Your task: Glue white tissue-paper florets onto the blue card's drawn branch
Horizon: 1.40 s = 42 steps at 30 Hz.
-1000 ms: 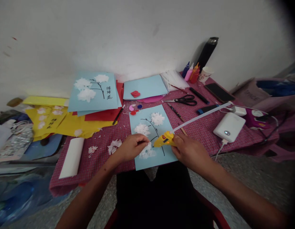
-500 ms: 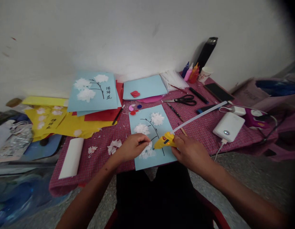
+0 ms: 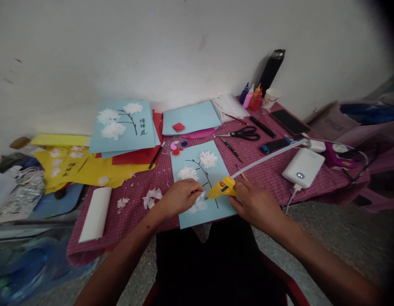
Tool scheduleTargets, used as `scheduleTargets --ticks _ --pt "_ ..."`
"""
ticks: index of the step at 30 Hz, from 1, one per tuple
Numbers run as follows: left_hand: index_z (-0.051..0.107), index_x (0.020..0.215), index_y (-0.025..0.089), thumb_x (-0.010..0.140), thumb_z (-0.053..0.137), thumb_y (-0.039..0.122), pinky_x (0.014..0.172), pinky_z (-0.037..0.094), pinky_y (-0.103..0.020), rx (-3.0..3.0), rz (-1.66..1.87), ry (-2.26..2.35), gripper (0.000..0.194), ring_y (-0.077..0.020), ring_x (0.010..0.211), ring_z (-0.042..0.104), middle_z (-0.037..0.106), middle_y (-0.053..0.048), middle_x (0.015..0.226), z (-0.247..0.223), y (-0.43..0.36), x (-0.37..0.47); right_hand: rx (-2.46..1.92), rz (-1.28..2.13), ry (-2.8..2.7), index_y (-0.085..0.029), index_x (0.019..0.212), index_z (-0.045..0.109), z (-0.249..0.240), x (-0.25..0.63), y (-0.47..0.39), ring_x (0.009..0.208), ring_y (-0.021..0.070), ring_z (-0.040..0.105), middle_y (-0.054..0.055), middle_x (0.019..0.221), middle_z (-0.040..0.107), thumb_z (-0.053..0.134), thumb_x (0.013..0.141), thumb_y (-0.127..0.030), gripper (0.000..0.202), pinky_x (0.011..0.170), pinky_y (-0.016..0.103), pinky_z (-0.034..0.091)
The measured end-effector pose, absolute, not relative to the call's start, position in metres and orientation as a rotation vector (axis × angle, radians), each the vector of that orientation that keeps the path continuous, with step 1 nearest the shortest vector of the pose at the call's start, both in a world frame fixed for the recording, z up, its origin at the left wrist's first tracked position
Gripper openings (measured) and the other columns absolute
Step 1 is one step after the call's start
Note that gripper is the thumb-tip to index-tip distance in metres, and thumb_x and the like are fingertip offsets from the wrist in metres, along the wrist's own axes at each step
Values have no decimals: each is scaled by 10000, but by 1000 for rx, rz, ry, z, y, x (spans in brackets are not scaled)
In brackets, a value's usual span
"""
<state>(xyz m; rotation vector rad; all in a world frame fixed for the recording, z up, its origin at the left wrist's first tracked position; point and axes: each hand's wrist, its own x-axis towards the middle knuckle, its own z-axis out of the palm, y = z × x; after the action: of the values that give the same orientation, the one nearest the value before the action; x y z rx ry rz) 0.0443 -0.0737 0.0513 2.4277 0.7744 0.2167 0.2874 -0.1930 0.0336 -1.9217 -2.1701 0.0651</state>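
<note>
My right hand is wrapped round a yellow glue gun with a long pale glue stick out of its back. The gun's nozzle points left, close to the fingertips of my left hand. Those fingers are pinched on a small white paper piece, partly hidden. Below both hands lies a light blue sheet with a drawn black branch. Ruffled white paper flowers sit on it; the lowest flower is partly covered by my left hand.
At the back left, a finished flower picture tops a stack of paper. Black scissors, glue bottles and a white power bank stand or lie to the right. Crumpled white scraps and a folded white paper are left.
The view has shifted slightly. Both hands stay almost in place, with the glue gun still by my left fingertips; the white piece in them shows a little more clearly.
</note>
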Motion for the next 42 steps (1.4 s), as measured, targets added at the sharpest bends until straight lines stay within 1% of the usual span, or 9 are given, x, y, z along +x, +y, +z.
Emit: scheduleTargets --ticks 3,6,10,13,17,23,30,34,42 --pt "732 979 197 979 539 182 815 499 -312 2513 146 709 194 -203 902 684 746 -52 950 52 -71 47 -1943 115 -2061 -173 1009 602 27 295 -199 842 269 693 121 1000 708 553 955 -310 155 670 337 459" --pt "728 976 189 988 520 188 815 499 -319 2607 56 626 209 -217 923 678 741 -58 947 54 -69 51 -1959 219 -1915 -211 890 563 18 304 -209 729 234 671 79 866 690 572 941 -343 142 629 323 434" --pt "725 924 190 968 512 170 794 503 -314 2692 -102 605 219 -224 923 676 734 -62 922 60 -69 59 -1938 344 -1681 -255 735 464 5 311 -224 568 180 577 21 688 609 596 926 -432 292 527 295 361" --pt "723 880 176 944 511 150 779 510 -323 2730 -243 638 223 -235 910 682 730 -77 903 66 -70 66 -1898 406 -1517 -259 714 466 0 312 -231 533 168 547 -5 623 567 621 900 -485 331 502 285 352" --pt "715 857 158 936 496 137 759 522 -344 2798 -349 678 234 -249 882 686 721 -103 895 72 -72 73 -1872 470 -1377 -262 693 471 1 313 -232 490 149 499 -30 570 523 649 876 -511 356 477 274 344" --pt "717 896 149 937 479 136 744 547 -364 2871 -510 713 243 -264 874 694 720 -130 934 74 -76 79 -1870 534 -1317 -262 687 466 4 315 -232 490 144 491 -37 561 514 661 861 -521 368 469 267 338" --pt "724 922 142 885 500 97 722 570 -391 2926 -610 724 231 -292 859 714 726 -145 933 71 -80 85 -1822 520 -1320 -260 685 456 -3 316 -233 491 132 472 -46 565 495 666 871 -487 360 469 260 327" --pt "725 912 141 864 511 78 708 574 -382 2957 -624 752 228 -297 864 721 726 -143 913 69 -81 86 -1819 506 -1335 -255 689 468 -5 316 -233 494 133 485 -41 572 512 662 873 -478 348 476 261 335" --pt "729 918 141 860 515 67 727 577 -358 2962 -646 771 234 -277 883 723 727 -134 921 67 -84 87 -1808 527 -1333 -251 707 477 -8 317 -234 518 140 506 -32 598 528 651 886 -483 341 493 267 350"
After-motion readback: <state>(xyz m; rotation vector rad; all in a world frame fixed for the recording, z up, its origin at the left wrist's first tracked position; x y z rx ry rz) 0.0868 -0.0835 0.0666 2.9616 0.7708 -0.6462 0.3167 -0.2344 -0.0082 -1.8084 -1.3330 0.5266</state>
